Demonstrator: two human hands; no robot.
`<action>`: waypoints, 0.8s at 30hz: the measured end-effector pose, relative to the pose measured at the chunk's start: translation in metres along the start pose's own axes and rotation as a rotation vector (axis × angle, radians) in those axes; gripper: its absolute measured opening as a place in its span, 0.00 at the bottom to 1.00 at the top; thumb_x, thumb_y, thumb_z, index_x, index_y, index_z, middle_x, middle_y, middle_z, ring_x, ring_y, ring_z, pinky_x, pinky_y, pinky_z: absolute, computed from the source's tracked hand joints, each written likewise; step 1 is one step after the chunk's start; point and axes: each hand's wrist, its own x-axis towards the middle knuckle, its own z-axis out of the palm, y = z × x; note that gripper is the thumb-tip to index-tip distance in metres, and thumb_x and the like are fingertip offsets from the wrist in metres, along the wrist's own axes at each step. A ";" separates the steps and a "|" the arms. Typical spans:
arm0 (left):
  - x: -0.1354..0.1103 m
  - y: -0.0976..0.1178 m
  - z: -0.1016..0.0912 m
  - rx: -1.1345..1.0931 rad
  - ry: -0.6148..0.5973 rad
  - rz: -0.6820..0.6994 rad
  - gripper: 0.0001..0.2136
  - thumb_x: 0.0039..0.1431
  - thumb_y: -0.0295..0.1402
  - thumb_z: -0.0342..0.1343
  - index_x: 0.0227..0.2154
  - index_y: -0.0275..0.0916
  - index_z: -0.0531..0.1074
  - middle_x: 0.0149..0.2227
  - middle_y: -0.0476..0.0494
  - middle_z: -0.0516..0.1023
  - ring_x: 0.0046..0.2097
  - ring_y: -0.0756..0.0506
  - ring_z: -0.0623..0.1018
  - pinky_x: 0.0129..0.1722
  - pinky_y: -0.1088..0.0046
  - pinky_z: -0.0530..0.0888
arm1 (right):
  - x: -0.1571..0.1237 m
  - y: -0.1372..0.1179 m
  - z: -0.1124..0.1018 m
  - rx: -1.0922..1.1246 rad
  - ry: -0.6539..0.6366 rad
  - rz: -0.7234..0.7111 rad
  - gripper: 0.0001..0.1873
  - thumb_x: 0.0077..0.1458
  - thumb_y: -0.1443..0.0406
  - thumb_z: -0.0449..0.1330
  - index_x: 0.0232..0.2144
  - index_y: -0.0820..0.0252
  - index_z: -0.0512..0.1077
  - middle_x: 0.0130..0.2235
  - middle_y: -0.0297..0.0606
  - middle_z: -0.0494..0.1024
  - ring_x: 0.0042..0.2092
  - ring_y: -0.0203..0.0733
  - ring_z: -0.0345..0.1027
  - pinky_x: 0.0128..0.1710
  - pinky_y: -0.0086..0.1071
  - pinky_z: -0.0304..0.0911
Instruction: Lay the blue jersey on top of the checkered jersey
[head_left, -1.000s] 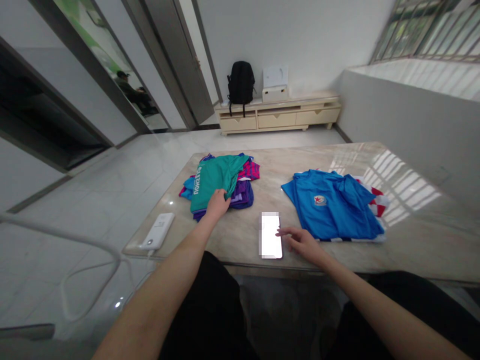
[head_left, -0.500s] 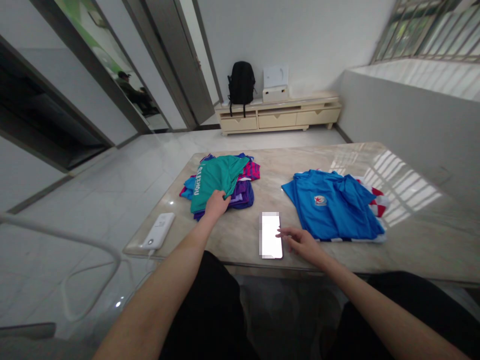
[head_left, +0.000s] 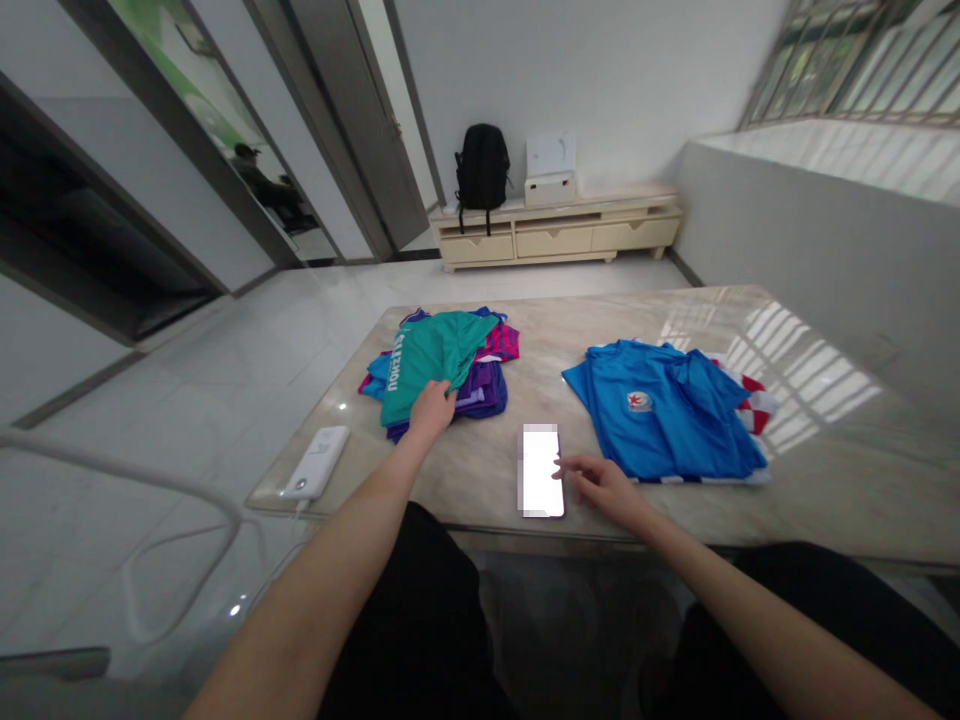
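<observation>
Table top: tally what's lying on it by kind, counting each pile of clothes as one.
Phone: 1
Power bank: 1
Clothes piles: 2, the teal-topped pile and the blue-topped pile
Total: 4

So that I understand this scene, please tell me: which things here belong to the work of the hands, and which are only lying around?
Work: left hand on a teal jersey, over a pile of sports shirts; right hand beside a phone, near a folded blue shirt.
Lying around: white power bank, black backpack, cream sideboard.
</observation>
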 end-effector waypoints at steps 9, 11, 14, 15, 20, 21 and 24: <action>0.002 -0.002 0.002 0.016 0.001 -0.010 0.12 0.70 0.40 0.55 0.40 0.36 0.76 0.46 0.41 0.79 0.49 0.43 0.79 0.52 0.57 0.76 | 0.000 -0.003 0.000 -0.037 0.038 0.003 0.22 0.61 0.53 0.59 0.49 0.62 0.79 0.42 0.45 0.85 0.26 0.39 0.70 0.25 0.32 0.60; 0.003 -0.002 0.002 0.019 0.003 -0.012 0.13 0.70 0.41 0.55 0.39 0.36 0.76 0.46 0.41 0.79 0.49 0.43 0.79 0.52 0.57 0.76 | 0.000 -0.004 0.000 -0.044 0.043 0.002 0.23 0.60 0.52 0.59 0.49 0.63 0.79 0.42 0.45 0.85 0.26 0.39 0.70 0.26 0.33 0.61; 0.002 -0.001 0.001 0.023 0.008 -0.016 0.12 0.70 0.41 0.55 0.39 0.36 0.76 0.46 0.41 0.79 0.49 0.43 0.79 0.52 0.58 0.75 | 0.000 -0.004 0.000 -0.045 0.041 0.005 0.24 0.60 0.52 0.59 0.49 0.62 0.79 0.42 0.45 0.85 0.26 0.39 0.70 0.26 0.33 0.61; 0.002 0.000 0.000 0.023 0.009 -0.019 0.12 0.70 0.41 0.55 0.39 0.36 0.76 0.46 0.41 0.79 0.49 0.43 0.79 0.52 0.58 0.75 | 0.000 -0.004 0.000 -0.046 0.041 0.007 0.23 0.61 0.52 0.58 0.49 0.62 0.79 0.42 0.45 0.84 0.26 0.39 0.70 0.26 0.33 0.61; 0.000 0.001 -0.002 0.029 0.004 -0.041 0.14 0.66 0.44 0.59 0.40 0.36 0.75 0.47 0.40 0.79 0.50 0.41 0.78 0.52 0.57 0.75 | -0.001 -0.001 0.001 -0.061 0.060 0.016 0.21 0.61 0.54 0.57 0.47 0.61 0.78 0.35 0.40 0.82 0.25 0.40 0.70 0.24 0.32 0.61; -0.001 0.000 -0.002 0.030 0.004 -0.046 0.14 0.65 0.44 0.60 0.41 0.35 0.75 0.48 0.39 0.78 0.51 0.41 0.78 0.52 0.57 0.75 | -0.001 -0.001 0.001 -0.065 0.064 0.017 0.20 0.61 0.55 0.56 0.46 0.61 0.78 0.33 0.39 0.81 0.25 0.40 0.70 0.24 0.32 0.61; -0.001 0.000 -0.003 0.029 0.010 -0.059 0.12 0.65 0.41 0.60 0.43 0.36 0.75 0.49 0.39 0.78 0.51 0.40 0.77 0.53 0.57 0.74 | -0.001 -0.001 0.001 -0.073 0.073 0.017 0.18 0.61 0.55 0.56 0.42 0.62 0.78 0.27 0.36 0.78 0.25 0.41 0.70 0.26 0.33 0.63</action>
